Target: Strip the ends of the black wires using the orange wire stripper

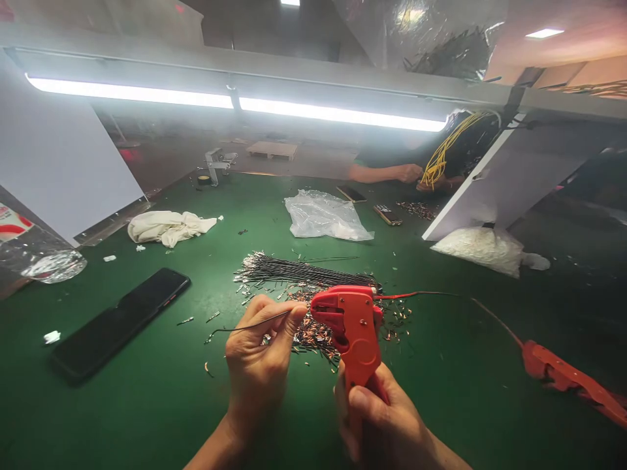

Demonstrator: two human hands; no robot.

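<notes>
My right hand (379, 408) is wrapped round the handle of a red and orange wire stripper (360, 333), held upright over the green table. Pinched between thumb and forefinger of my left hand (262, 352) is a thin dark wire (259, 323), its loose end sticking out to the left. My left fingertips are right beside the stripper's jaws; whether the wire's other end sits inside them is hard to see. Behind the tool lies a bundle of black wires (304, 271) with metal terminals at the left end. A pile of wire scraps (313, 333) spreads below it.
A black phone (120, 323) lies left, near a white cloth (169, 227). A clear plastic bag (326, 215) and two smaller phones lie farther back. A second stripper (571, 378) rests at right. Across the table, another person's hands (409, 173) hold yellow wires (443, 153). A lamp (343, 114) hangs overhead.
</notes>
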